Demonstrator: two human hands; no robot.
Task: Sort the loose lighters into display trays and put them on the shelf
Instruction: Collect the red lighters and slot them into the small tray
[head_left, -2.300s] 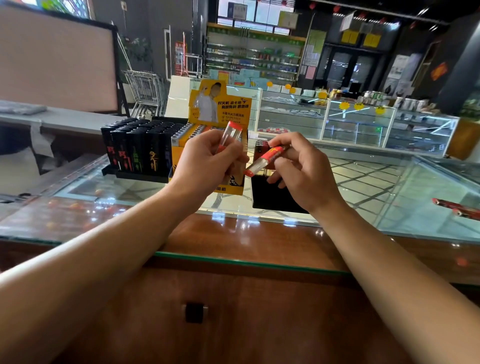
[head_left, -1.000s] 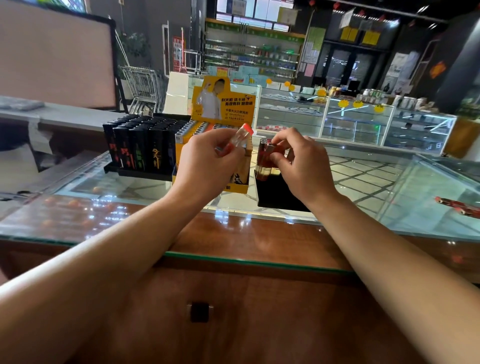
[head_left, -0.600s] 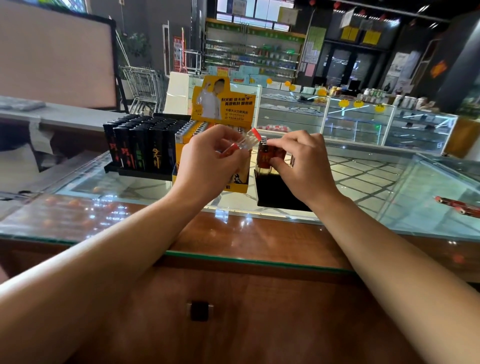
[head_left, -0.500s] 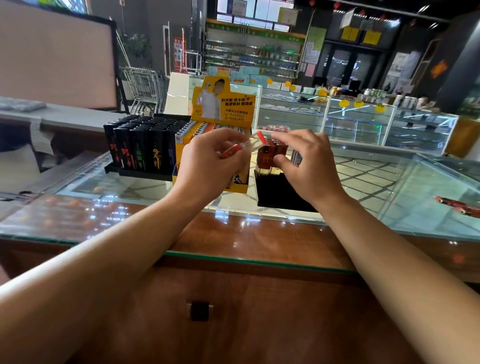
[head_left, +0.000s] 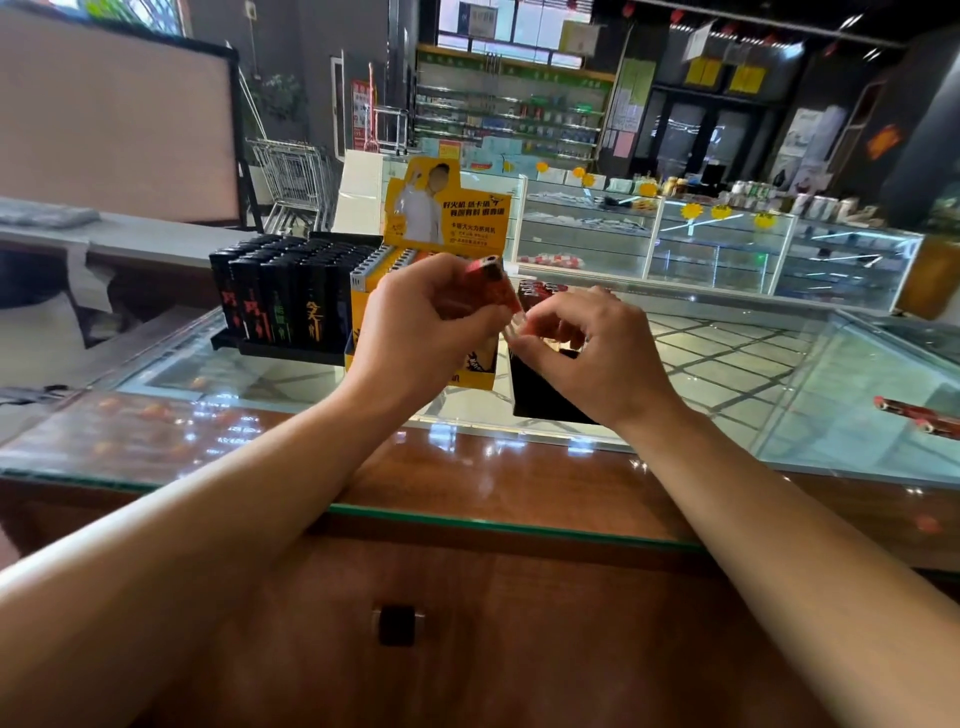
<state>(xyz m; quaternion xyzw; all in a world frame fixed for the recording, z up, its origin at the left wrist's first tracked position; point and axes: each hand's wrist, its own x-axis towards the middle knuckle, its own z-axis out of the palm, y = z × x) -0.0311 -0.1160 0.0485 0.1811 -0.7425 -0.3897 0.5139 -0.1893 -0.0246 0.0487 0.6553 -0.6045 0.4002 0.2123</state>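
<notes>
Single view, head-worn, wide-angle. Looks forward and slightly down from behind a glass-topped counter (head_left: 519, 525), whose wooden front fills the lower frame. Both forearms enter from the bottom corners; left hand (head_left: 415, 332) and right hand (head_left: 597, 358) meet close to the lens, near frame centre. Display trays of lighters (head_left: 291, 306) stand just past the hands. Beyond, the shop interior recedes: glass cases (head_left: 717, 249) mid-distance, shelving far back. Edges bow from lens distortion. No second view.
</notes>
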